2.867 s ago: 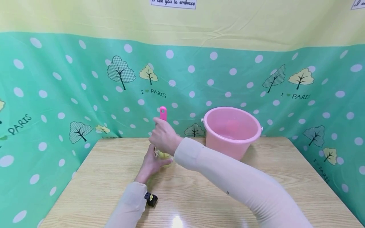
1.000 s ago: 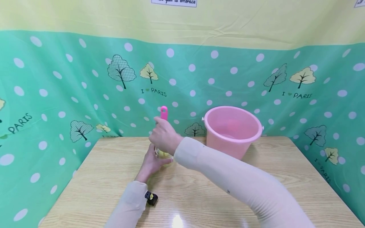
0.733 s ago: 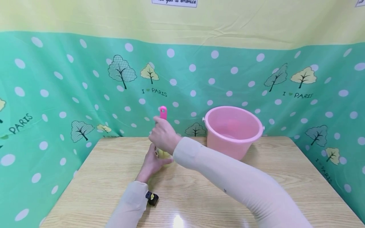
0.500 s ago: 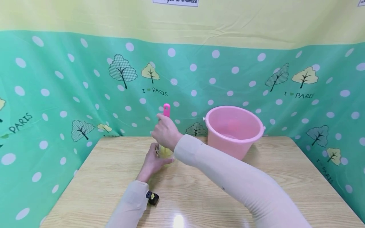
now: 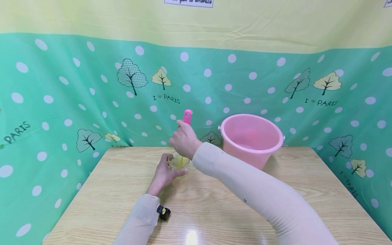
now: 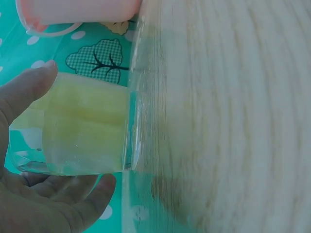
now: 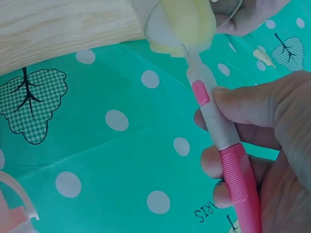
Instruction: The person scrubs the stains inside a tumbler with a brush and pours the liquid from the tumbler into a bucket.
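My left hand [image 5: 163,174] holds a clear drinking glass [image 6: 87,167] from its left side, thumb on one side and fingers on the other. The glass is upright, its base close to the tabletop. A yellow sponge [image 7: 189,22] sits inside it, the head of a cup brush. Above, my right hand [image 5: 185,140] grips the brush's pink and white handle [image 7: 228,141], with the thumb along the white part. The pink handle end with its hanging hole sticks up past the fist in the head view. Part of the glass rim is hidden behind my right hand there.
A pink bucket [image 5: 251,160] stands at the back of the wooden table [image 5: 199,211], right of the glass, with something reddish inside. A green dotted curtain [image 5: 101,68] hangs directly behind the table. A small black device [image 5: 163,213] is strapped at my left wrist.
My right hand has shifted right and slightly up with the cup brush, its handle tilting further right. More of the glass's rim and the sponge now shows. My left hand has stayed nearly still.
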`<state>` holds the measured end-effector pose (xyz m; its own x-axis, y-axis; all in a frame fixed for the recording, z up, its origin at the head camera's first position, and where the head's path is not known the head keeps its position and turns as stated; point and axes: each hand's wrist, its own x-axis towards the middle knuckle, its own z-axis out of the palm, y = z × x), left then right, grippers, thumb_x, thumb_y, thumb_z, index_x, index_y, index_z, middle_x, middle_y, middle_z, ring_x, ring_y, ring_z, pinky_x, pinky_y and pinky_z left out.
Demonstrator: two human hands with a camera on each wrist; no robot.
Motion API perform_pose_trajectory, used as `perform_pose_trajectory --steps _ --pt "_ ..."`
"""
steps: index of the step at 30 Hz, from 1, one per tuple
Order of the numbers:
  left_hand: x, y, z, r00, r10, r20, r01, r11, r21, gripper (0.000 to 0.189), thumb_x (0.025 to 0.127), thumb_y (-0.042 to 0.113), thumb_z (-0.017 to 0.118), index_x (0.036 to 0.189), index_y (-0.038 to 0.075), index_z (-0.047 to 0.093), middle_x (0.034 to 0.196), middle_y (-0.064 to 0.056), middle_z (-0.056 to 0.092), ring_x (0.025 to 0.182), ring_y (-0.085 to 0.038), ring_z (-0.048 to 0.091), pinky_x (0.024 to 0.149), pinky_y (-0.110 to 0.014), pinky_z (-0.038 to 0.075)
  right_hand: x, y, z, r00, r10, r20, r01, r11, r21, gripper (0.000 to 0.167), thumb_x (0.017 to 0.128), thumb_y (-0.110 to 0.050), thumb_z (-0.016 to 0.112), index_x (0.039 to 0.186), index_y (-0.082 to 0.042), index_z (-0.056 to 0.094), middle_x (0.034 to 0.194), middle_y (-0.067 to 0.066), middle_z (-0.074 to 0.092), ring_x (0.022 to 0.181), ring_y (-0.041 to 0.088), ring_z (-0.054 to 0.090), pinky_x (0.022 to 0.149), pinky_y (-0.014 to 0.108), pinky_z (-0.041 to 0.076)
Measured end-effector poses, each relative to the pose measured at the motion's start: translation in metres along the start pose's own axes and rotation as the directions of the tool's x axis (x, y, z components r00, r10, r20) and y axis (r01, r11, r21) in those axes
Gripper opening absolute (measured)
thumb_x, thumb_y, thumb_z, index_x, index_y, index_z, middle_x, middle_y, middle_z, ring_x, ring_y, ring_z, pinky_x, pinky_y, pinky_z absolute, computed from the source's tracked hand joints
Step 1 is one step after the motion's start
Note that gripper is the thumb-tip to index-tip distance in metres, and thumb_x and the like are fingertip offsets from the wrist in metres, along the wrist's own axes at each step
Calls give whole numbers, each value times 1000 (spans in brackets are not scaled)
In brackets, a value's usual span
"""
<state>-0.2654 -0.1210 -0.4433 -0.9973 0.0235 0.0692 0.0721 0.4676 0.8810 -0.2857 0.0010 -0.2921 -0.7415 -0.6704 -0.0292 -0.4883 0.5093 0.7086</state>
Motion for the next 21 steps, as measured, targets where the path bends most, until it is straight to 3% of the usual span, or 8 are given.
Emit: perform_pose_trajectory --steps 9,21 --pt "0 0 1 1000 -20 -8 20 1000 -2 86 63 25 89 131 6 39 135 -19 47 117 -33 50 98 -48 43 -9 1 -1 1000 -27 -17 27 1000 5 8 85 -33 65 89 -28 68 76 -11 65 65 10 51 88 31 31" --pt "0 0 0 1000 15 7 -16 1000 26 89 64 30 88 132 6 37 140 -22 43 125 -37 44 104 -52 37 -11 -10 -13 993 -105 -56 102 993 -50 8 86 -40 65 86 -31 66 75 -13 66 68 10 52 87 31 29"
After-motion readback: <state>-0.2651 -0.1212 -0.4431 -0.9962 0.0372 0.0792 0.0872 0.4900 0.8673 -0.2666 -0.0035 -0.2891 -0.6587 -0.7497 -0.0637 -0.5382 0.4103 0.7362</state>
